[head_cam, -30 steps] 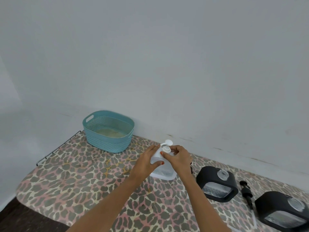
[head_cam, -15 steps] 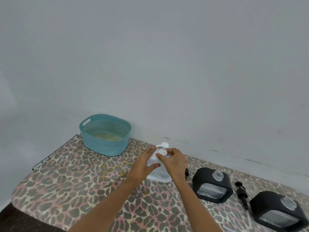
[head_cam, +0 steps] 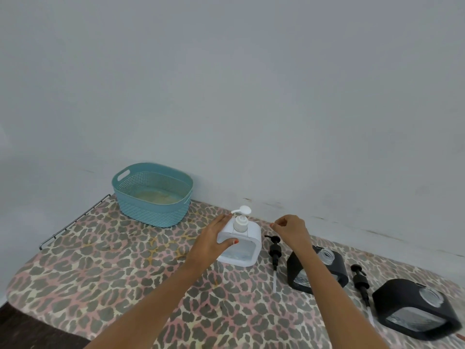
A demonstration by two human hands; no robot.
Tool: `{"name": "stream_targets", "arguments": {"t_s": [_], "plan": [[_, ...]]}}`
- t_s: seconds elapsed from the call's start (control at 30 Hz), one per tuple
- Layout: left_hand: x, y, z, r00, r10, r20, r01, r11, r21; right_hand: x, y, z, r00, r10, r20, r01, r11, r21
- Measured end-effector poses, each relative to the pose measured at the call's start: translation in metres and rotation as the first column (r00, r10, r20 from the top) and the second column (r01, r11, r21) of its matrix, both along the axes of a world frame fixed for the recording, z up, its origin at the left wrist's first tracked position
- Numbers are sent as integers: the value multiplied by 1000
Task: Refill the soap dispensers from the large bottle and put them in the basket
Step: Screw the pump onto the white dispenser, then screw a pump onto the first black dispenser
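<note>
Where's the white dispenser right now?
Head view, center: the white dispenser stands on the table, held by the left hand, between the basket and a loose black pump.

L hand [head_cam: 214, 238] & R hand [head_cam: 289, 229]: orange-red nail polish; forearms bare.
</note>
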State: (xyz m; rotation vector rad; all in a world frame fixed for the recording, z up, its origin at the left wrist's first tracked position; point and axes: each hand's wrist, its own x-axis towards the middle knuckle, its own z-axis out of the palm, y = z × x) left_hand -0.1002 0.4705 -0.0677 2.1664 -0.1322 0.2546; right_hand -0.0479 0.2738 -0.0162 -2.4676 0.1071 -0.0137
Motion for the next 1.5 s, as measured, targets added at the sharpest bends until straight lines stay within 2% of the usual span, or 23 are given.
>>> {"name": "stream_targets", "arguments": {"t_s": [0.03, 0.1, 0.2, 0.33, 0.57, 0.73, 0.9, 1.0, 1.1, 1.17, 1.27, 1.4, 1.5], "plan": [[0, 0, 0, 1000, -2, 0, 2, 1000, -2, 2, 1, -1, 1000, -6, -23, 3, 991, -134], [-1, 0, 0, 1000, -2, 0, 2, 1000, 0, 6, 6, -4, 997, -5, -76, -26, 915, -403], [-1, 1, -1, 1000, -2, 11, 1, 1000, 18, 12, 14, -12, 990, 3, -144, -91, 790, -607], [-1, 1, -1, 1000, 4, 7, -5, 1000, 17, 18, 20, -27, 983, -32, -183, -107, 707, -699], [-1, 2, -2, 1000, 4, 3, -4, 1000, -3, 20, 22, -44, 963, -62, -262, -150, 684, -714], [-1, 1, -3, 1000, 7, -5, -7, 1000, 5, 20, 20, -35, 983, -27, -182, -92, 783, -615], [-3, 0, 2, 1000, -2, -27, 2, 1000, -14, 14, 11, 4, 999, -9, -34, -5, 925, -380], [-6, -3, 7, 999, 6, -48, -7, 999, -40, 8, 2, 27, 999, -34, 37, 42, 969, -244], [-11, -8, 14, 998, 41, -48, -47, 989, -140, -1, -9, 44, 992, -43, 121, 60, 988, -145], [-16, -12, 23, 998, 67, 21, -61, 974, -217, -9, -18, 54, 982, -57, 179, 76, 992, -104], [-23, -20, 41, 977, 116, 179, -69, 965, -252, -20, -33, 66, 970, -82, 229, 99, 993, -62], [-32, -43, 64, 914, 88, 397, -8, 980, -200, -33, -55, 75, 949, -118, 291, 110, 993, 46], [-34, -70, 66, 911, -35, 411, 88, 990, -109, -40, -73, 78, 928, -126, 351, 83, 987, 134]]}}
